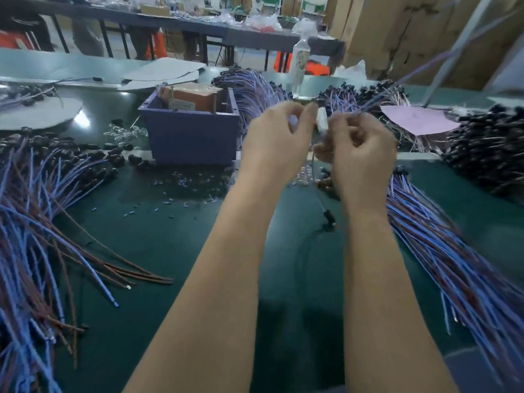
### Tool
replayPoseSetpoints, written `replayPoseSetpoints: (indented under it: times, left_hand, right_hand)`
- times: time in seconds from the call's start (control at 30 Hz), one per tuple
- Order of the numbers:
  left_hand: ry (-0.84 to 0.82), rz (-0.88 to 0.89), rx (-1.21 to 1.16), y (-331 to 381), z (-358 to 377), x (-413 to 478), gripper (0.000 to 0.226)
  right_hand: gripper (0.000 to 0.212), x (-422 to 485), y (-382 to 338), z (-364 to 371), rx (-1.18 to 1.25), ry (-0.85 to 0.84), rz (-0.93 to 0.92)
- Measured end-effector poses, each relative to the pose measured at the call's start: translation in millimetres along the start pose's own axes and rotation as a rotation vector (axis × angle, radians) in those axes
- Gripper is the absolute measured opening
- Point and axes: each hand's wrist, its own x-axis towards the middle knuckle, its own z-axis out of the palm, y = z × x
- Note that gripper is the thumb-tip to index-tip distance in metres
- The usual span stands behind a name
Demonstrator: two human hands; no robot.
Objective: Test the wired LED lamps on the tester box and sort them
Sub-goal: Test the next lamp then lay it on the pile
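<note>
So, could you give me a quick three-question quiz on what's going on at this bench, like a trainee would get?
1. True or false: the left hand and right hand are raised close together, holding a wired lamp.
2. What sits in the blue bin? A) a brown box B) scissors C) a cup
3. Fill in: the clear bottle stands ____ the hands, farther along the table.
Key: 1 true; 2 A; 3 behind.
</note>
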Motion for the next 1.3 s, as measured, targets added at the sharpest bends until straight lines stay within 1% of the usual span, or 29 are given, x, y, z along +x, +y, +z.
replayPoseSetpoints:
  times: [0.03, 0.07, 0.1, 0.13, 0.17, 0.2, 0.23, 0.27, 0.3, 0.33, 0.37, 0.4, 0.47, 0.5, 0.53, 0.6, 0.63, 0.7, 0.83, 0.93, 1.0, 1.07, 1.1, 1.17, 1.23, 1.3]
  left_hand:
    - [-0.107, -0.049, 0.030, 2.8, 12.5, -2.8, 0.035]
    - [-0.226, -0.096, 0.004, 6.2, 26.1, -7.0, 0.036]
    - [-0.318, -0.147, -0.090, 10.4, 39.9, -11.4, 0.035]
    - [-0.365, -0.219, -0.253, 15.4, 53.9, -14.5, 0.032]
    - [-0.374, -0.311, -0.447, 20.3, 67.5, -15.6, 0.030]
    - [-0.351, -0.394, -0.623, 25.9, 80.5, -15.7, 0.030]
    - [-0.303, -0.451, -0.755, 28.7, 90.8, -13.7, 0.029]
    - [-0.263, -0.486, -0.844, 34.1, 104.4, -12.5, 0.027]
    - [-0.220, -0.496, -0.889, 34.8, 114.9, -9.8, 0.026]
    - [-0.201, -0.488, -0.889, 36.8, 128.3, -8.9, 0.024]
    - [-0.195, -0.464, -0.846, 39.1, 142.0, -8.4, 0.023]
    - [-0.198, -0.428, -0.756, 40.4, 155.4, -8.7, 0.021]
    - [-0.230, -0.337, -0.552, 41.3, 180.2, -12.2, 0.014]
    - [-0.256, -0.286, -0.451, 39.7, 190.2, -15.5, 0.010]
    - [-0.286, -0.242, -0.348, 36.4, 199.6, -18.8, 0.009]
    - [-0.364, -0.200, -0.181, 25.4, 214.9, -25.3, 0.012]
    - [-0.407, -0.200, -0.130, 19.9, 220.5, -27.7, 0.013]
    - [-0.473, -0.197, -0.055, 12.4, 229.1, -30.0, 0.016]
    - [-0.499, -0.153, 0.010, 7.0, 237.5, -23.6, 0.023]
    - [-0.485, -0.207, -0.068, 3.9, 235.9, -21.5, 0.024]
    - [-0.403, -0.303, -0.216, 2.9, 226.2, -20.3, 0.016]
    - [-0.262, -0.380, -0.393, 1.6, 208.8, -15.7, 0.004]
    - [-0.192, -0.404, -0.476, 0.0, 196.2, -12.1, 0.006]
    - [-0.082, -0.426, -0.617, -4.4, 164.2, -4.0, 0.015]
    - [0.019, -0.421, -0.701, -10.5, 125.4, 3.9, 0.015]
    - [0.154, -0.436, -0.749, -22.0, 83.1, 8.0, 0.014]
  right_hand:
    - [0.019, 4.1, 1.8, -9.5, 0.117, 0.088, 0.064]
    - [0.020, 6.9, 3.9, -18.2, 0.241, 0.165, 0.135]
    - [0.021, 8.9, 5.4, -27.0, 0.357, 0.229, 0.202]
    - [0.024, 9.4, 9.4, -33.7, 0.437, 0.286, 0.252]
    - [0.026, 10.6, 10.1, -42.4, 0.520, 0.332, 0.291]
    - [0.030, 11.4, 12.5, -51.6, 0.580, 0.366, 0.320]
    - [0.039, 12.1, 14.2, -58.7, 0.605, 0.372, 0.370]
    - [0.050, 12.1, 19.5, -69.4, 0.591, 0.372, 0.416]
    - [0.055, 9.6, 24.9, -74.3, 0.568, 0.406, 0.471]
    - [0.049, 5.9, 34.7, -81.0, 0.600, 0.492, 0.514]
    - [0.039, 0.2, 40.7, -86.6, 0.700, 0.580, 0.556]
    - [0.031, -6.1, 50.4, -91.3, 0.773, 0.638, 0.589]
    - [0.028, -15.8, 70.8, -98.4, 0.894, 0.701, 0.662]
    - [0.030, -18.7, 77.7, -102.5, 0.907, 0.707, 0.708]
    - [0.032, -22.3, 86.0, -104.7, 0.902, 0.694, 0.763]
    - [0.031, -25.9, 97.8, -108.2, 0.836, 0.612, 0.881]
    - [0.030, -27.6, 100.2, -108.6, 0.782, 0.559, 0.902]
    - [0.030, -28.3, 107.7, -108.2, 0.672, 0.505, 0.887]
    - [0.025, -24.3, 113.7, -103.3, 0.574, 0.507, 0.859]
    - [0.023, -23.5, 115.6, -96.4, 0.556, 0.502, 0.844]
    - [0.018, -22.8, 113.5, -90.1, 0.547, 0.518, 0.823]
    - [0.015, -21.1, 107.8, -80.2, 0.546, 0.506, 0.787]
    - [0.017, -19.8, 102.7, -72.1, 0.545, 0.476, 0.773]
    - [0.021, -17.3, 89.2, -50.0, 0.560, 0.371, 0.749]
    - [0.022, -15.8, 71.8, -20.9, 0.570, 0.224, 0.710]
    - [0.020, -19.5, 53.9, 13.6, 0.543, 0.049, 0.657]
